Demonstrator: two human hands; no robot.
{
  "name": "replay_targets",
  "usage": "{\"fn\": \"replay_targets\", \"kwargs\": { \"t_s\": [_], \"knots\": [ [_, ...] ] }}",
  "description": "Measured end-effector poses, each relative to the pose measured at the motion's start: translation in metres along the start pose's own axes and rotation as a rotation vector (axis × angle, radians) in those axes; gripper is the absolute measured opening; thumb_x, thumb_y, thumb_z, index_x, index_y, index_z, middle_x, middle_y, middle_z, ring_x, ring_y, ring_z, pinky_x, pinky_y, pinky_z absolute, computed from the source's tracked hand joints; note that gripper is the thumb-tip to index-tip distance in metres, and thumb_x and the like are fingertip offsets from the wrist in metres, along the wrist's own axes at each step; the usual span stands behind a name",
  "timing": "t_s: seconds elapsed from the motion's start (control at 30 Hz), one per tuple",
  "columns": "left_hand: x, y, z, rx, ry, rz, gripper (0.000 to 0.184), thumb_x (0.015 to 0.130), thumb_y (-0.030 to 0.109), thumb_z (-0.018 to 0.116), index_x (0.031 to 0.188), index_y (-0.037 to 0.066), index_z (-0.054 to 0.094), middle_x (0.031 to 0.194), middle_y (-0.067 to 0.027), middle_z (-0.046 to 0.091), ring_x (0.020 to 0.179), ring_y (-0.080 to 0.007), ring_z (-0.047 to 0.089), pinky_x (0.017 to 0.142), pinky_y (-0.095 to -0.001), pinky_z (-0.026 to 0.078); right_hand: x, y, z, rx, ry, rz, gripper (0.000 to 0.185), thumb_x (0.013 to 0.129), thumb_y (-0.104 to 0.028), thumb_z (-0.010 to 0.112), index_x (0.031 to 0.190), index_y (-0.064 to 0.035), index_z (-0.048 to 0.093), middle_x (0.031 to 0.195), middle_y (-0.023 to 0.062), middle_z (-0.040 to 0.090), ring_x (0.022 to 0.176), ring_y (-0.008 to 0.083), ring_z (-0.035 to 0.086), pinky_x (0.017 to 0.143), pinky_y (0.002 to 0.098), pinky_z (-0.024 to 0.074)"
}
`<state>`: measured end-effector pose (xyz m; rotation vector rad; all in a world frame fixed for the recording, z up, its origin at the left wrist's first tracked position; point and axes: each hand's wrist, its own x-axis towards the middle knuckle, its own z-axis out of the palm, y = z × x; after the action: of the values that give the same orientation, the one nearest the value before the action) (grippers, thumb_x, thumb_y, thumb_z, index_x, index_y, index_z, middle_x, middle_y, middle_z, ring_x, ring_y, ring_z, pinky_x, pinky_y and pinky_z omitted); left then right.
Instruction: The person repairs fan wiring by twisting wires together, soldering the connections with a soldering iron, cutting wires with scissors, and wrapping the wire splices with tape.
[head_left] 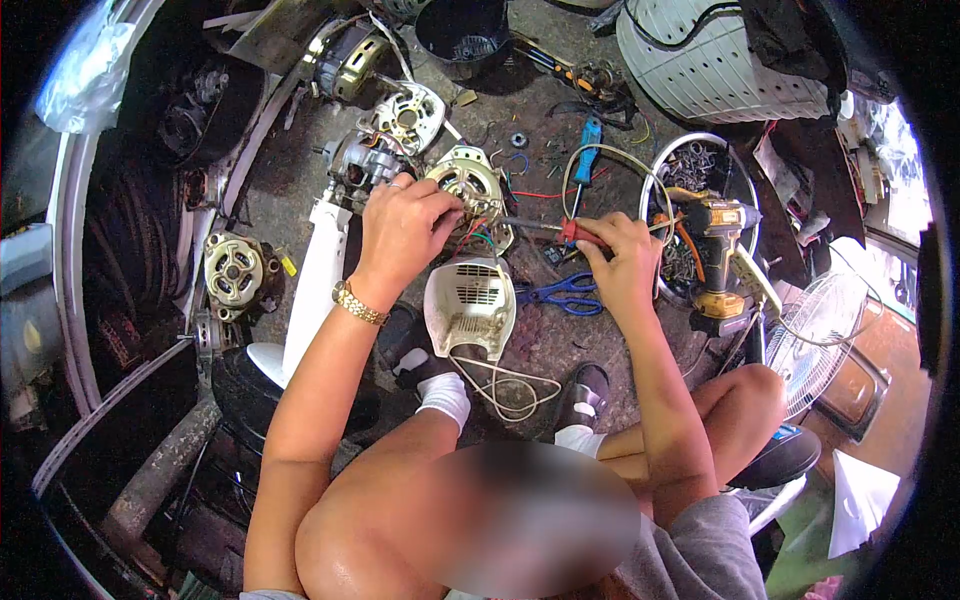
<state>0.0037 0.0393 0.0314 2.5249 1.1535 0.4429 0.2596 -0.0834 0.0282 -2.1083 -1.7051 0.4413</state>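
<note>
Right hand [622, 258] is wrapped around the handle of a red-handled tool [588, 233], shaft pointing at the motor [470, 178]. Left hand [408, 222] is drawn narrow, thumb and fingertips together at the motor's near edge; we cannot tell if a wire is between them. The motor lies on the floor between the hands, loose wires [484, 238] at its near side.

Handling, our judgement: metal body, heavy for its size, stiff, perhaps slick with grease. Best hold is around the outer casing, both sides, clear of the wires; those look soft, thin and easily torn at the joints.

Surface: dark, stained floor [548, 345], gritty, probably forgiving of knocks. Nearest us, a white cord [512, 408] loops by the feet; next a vented white cover [440, 300], dirty inside. Blue scissors [572, 296] lie to its right. Beyond the right hand, a yellow drill [722, 250] sits by a round bin [693, 137] of metal bits. Further out, a blue screwdriver [588, 140].

Room: cramped workshop, by our reading. Fan guard [828, 335] to the right, spare motor [238, 277] to the left, black bucket [462, 35] and perforated white tub [715, 65] farthest off.
</note>
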Motion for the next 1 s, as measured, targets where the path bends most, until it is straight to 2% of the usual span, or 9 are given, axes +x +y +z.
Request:
{"fn": "replay_targets", "kwargs": {
  "t_s": [1.0],
  "knots": [
    [-0.0011, -0.001, 0.0057, -0.001, 0.023, -0.002, 0.006, 0.073, 0.019, 0.074, 0.076, 0.015, 0.071, 0.073, 0.0008, 0.061, 0.076, -0.0219, 0.057, 0.067, -0.0369, 0.044, 0.0015, -0.0042, 0.0054, -0.01, 0.067, -0.018, 0.028, 0.068, -0.013, 0.078, 0.095, -0.0186, 0.075, 0.089, -0.002, 0.062, 0.087, 0.0217, 0.053, 0.08, 0.0387, 0.0343]
  ]
}}
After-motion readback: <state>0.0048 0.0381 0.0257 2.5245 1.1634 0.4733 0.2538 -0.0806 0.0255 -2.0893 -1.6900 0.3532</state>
